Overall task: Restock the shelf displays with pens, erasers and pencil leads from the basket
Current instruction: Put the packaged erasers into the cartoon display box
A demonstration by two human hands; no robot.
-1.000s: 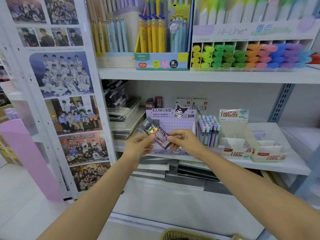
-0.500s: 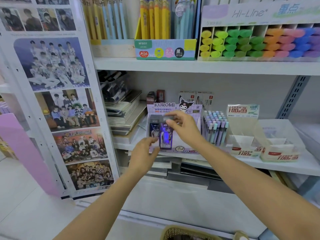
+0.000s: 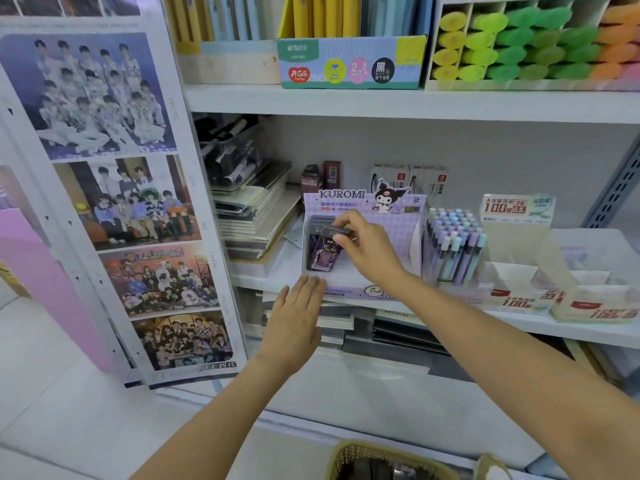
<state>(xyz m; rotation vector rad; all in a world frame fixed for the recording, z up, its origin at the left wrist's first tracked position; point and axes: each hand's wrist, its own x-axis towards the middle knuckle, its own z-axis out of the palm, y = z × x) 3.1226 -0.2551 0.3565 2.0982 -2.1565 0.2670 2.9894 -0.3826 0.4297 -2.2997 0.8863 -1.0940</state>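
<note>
A purple Kuromi display box stands on the middle shelf. My right hand pinches the dark top of a purple pencil lead case, which stands upright inside the box at its left end. Another dark case sits just behind it. My left hand is flat with straight fingers, its fingertips against the box's lower front edge. The woven basket shows at the bottom edge, with dark items inside.
Right of the box stands a rack of pastel pens, then clear lead display trays. Notebooks are stacked to the left. Highlighters and pens fill the upper shelf. A poster panel flanks the left side.
My right hand carried the lead case from in front of the box down into its left end. My left hand let go of the case and dropped to the box's front edge.
</note>
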